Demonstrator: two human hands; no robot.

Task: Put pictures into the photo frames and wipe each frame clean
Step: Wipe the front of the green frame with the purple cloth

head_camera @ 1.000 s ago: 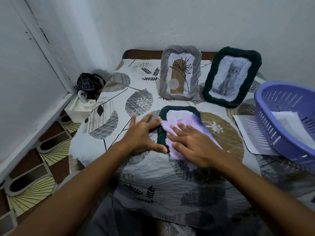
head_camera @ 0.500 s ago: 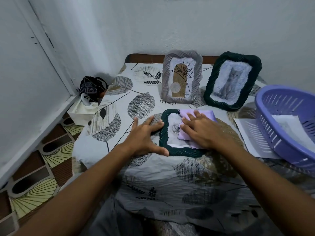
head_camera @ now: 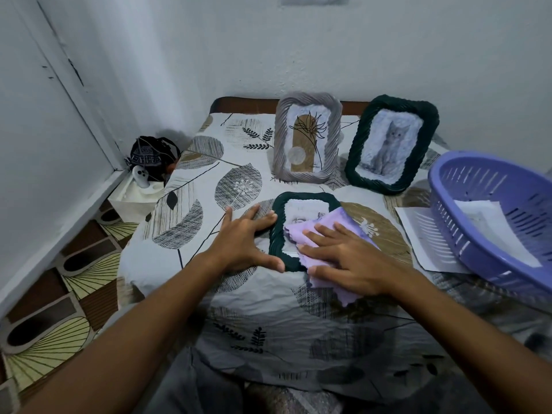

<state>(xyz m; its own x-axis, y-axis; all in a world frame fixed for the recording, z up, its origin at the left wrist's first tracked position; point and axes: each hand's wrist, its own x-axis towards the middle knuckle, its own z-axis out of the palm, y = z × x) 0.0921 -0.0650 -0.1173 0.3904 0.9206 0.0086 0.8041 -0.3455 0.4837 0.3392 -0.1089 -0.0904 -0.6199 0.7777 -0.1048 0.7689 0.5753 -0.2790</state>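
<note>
the light, rigid green frame (head_camera: 276, 231) lies under the soft cloth (head_camera: 325, 234), the spread right hand (head_camera: 348, 258) pressing it flat while the spread left hand (head_camera: 243, 243) braces its near rim.

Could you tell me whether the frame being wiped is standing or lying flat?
Lying flat: the dark green frame rests face-up on the bedsheet.

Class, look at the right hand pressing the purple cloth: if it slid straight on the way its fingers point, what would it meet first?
Its fingers point up-left, so the right hand would probably cross the glass of the flat green frame and meet that frame's left rim first, with the left hand just beyond. Depth is hard to judge.
</note>
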